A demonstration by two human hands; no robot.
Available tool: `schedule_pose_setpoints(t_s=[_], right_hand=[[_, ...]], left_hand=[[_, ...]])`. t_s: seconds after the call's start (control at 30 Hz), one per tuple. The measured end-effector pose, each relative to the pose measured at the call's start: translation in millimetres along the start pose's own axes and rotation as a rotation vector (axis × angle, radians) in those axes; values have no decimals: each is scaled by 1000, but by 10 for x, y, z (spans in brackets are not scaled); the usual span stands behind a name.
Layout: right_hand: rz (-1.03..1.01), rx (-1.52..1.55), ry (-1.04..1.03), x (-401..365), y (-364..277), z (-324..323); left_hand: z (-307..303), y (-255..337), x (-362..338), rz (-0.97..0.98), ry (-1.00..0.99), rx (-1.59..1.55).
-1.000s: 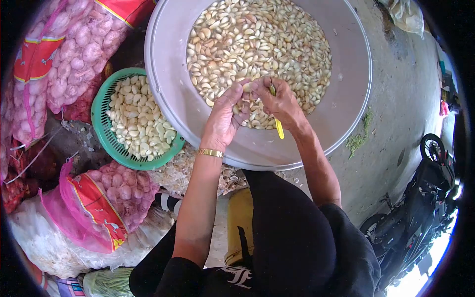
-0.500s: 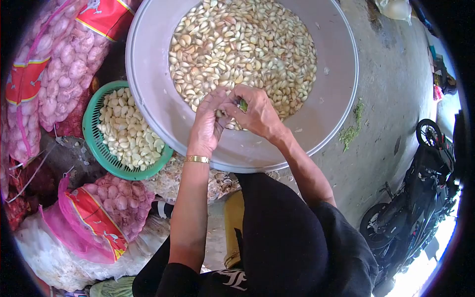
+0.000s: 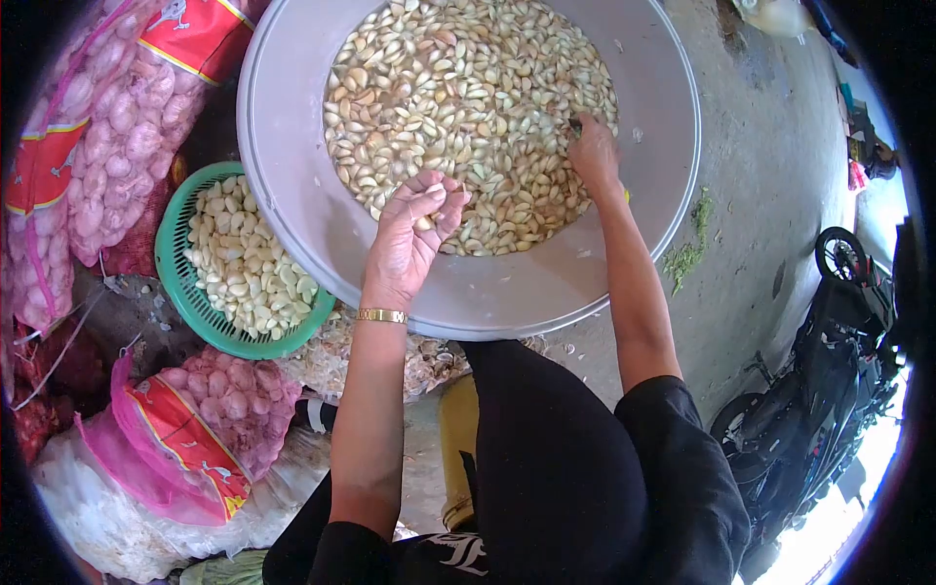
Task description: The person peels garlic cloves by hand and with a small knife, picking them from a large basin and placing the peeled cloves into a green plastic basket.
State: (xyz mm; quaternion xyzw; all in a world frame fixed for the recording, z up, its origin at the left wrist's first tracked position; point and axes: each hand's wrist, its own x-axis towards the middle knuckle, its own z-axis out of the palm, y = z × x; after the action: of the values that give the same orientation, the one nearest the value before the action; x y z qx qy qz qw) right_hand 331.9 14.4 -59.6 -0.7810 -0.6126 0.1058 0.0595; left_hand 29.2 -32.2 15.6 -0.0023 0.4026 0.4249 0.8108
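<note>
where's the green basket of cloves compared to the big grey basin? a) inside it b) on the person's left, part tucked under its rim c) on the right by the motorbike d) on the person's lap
B: the green basket sits at the left, and the rim of the grey basin hides part of its edge.

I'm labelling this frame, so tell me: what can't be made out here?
Head view, right hand: what it grips, hidden under its own back.
Head view, left hand: whether it holds anything, hidden by curled fingers.
Head view, pink mesh sacks of garlic bulbs: cut off by the left edge.
</note>
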Motion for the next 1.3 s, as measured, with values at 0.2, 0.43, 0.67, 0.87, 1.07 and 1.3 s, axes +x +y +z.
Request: schedule_pose_setpoints(t_s=[0.2, 0.43, 0.67, 0.87, 1.07, 1.3], right_hand=[[20, -8, 11, -13, 18, -78], [-147, 775, -359, -826, -1193, -466], [129, 480, -274, -367, -702, -652], [-41, -26, -211, -19, 530, 108], [-7, -215, -296, -108, 359, 18], [103, 413, -338, -189, 11, -448]], left_hand=[[-117, -41, 42, -10, 2, 14], [38, -31, 44, -22, 142, 63], [-45, -45, 45, 2, 222, 47], [-118, -26, 57, -67, 138, -28], [-113, -38, 97, -66, 165, 4], [-65, -35, 74, -54, 166, -21]])
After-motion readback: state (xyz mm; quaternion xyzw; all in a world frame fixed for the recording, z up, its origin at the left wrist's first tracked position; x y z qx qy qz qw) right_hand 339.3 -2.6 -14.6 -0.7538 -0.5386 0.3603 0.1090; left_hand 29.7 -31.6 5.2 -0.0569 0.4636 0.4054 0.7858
